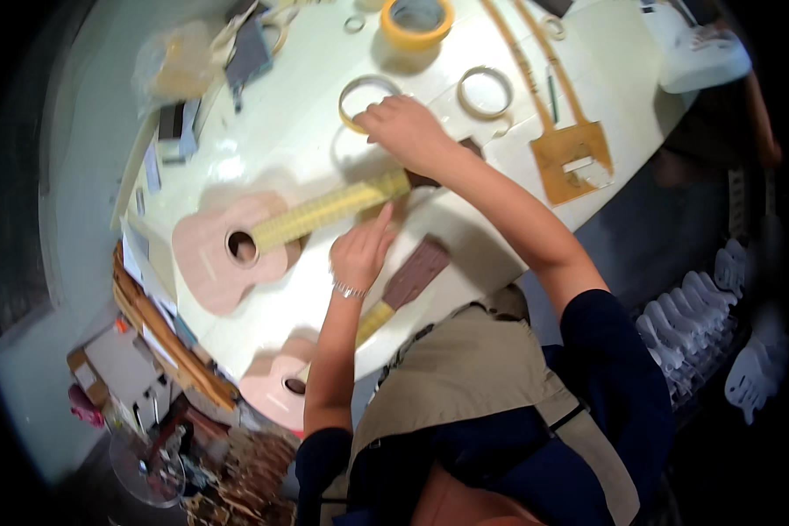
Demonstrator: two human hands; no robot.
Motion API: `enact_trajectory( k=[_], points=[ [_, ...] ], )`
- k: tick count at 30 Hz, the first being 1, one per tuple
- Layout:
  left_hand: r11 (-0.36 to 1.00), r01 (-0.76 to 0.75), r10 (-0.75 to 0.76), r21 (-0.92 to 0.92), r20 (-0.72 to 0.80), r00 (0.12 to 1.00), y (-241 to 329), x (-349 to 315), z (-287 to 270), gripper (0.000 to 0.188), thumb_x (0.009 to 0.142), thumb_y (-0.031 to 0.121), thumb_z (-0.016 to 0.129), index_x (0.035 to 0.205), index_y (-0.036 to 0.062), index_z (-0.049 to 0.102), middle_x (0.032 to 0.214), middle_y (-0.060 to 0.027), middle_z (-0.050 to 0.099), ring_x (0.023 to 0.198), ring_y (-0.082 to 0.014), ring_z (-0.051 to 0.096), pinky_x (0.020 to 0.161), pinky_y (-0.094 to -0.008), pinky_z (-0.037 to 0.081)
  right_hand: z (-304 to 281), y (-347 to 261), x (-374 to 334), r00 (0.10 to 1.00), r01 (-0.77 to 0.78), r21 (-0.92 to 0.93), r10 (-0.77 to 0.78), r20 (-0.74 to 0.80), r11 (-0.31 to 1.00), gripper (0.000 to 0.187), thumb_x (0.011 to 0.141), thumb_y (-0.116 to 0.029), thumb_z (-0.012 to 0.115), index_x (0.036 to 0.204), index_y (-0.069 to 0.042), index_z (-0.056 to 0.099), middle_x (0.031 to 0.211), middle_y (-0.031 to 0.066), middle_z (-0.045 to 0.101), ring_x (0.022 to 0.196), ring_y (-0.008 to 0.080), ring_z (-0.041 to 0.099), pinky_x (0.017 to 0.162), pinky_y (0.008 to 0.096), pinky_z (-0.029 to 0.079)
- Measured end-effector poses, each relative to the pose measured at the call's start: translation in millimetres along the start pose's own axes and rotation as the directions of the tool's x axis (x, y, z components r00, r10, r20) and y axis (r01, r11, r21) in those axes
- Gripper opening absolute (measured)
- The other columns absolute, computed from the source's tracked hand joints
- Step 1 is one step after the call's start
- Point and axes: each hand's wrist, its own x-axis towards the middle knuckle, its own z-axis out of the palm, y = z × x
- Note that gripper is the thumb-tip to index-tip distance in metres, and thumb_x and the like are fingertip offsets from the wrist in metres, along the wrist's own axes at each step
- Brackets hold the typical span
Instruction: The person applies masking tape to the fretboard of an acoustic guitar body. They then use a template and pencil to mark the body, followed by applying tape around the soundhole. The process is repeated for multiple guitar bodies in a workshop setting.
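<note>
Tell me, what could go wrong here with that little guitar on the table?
The taped ukulele lies unclamped, held only by the right hand at its neck and the left hand pressing nearby, so it might slide. A second ukulele overhangs the white table's edge by the left arm; a nudge might drop it.

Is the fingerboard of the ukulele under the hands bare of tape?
No: yellow tape covers the fingerboard of the ukulele, with the left hand and right hand pressing at its neck.
</note>
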Motion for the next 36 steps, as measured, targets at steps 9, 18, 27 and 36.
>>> enact_trajectory(
  k=[9,18,27,36],
  points=[
    [0.980,0.169,-0.193,0.101,0.324,0.926,-54,55,-40,0.051,0.066,0.046,0.075,0.100,0.0086,0.068,0.098,-0.0098,0.066,0.086,-0.0270,0.063,0.075,-0.0416,0.048,-42,-111,-83,0.847,-0.417,0.565,0.079,0.526,0.712,0.028,0.083,-0.032,0.062,0.079,-0.004,0.061,0.077,0.0120,0.059,0.076,0.0308,0.058,0.065,0.0397,0.047],
    [0.724,0.544,-0.330,-0.424,0.480,0.813,-74,84,-183,0.037,0.065,0.007,0.081,0.096,0.0016,0.062,0.076,-0.0010,0.062,0.069,-0.0098,0.058,0.061,-0.0231,0.045,100,-184,-207,0.244,-0.905,0.141,-0.219,0.945,-0.402,0.042,0.087,-0.040,0.062,0.115,-0.009,0.059,0.105,0.0038,0.062,0.100,0.0142,0.058,0.086,0.0279,0.047],
    [0.734,0.190,-0.542,-0.653,-0.393,0.743,-84,-77,-330,0.026,0.088,0.013,0.063,0.107,-0.0026,0.058,0.108,-0.0090,0.061,0.096,-0.0162,0.059,0.089,-0.0299,0.044,-7,-199,-119,0.906,-0.301,0.948,0.278,0.318,-0.105,0.021,0.086,-0.015,0.060,0.105,-0.005,0.060,0.105,0.0083,0.064,0.100,0.0161,0.057,0.091,0.0331,0.043],
    [0.825,-0.129,-0.428,-0.550,-0.758,0.493,24,-138,-314,0.032,0.091,0.012,0.058,0.117,-0.0027,0.047,0.072,-0.0018,0.052,0.061,-0.0080,0.046,0.059,-0.0224,0.040,-162,-285,-11,0.904,0.379,0.923,0.241,-0.354,-0.063,0.013,0.088,-0.005,0.043,0.100,-0.003,0.045,0.071,0.0030,0.046,0.056,0.0080,0.040,0.054,0.0239,0.037]
  ],
)
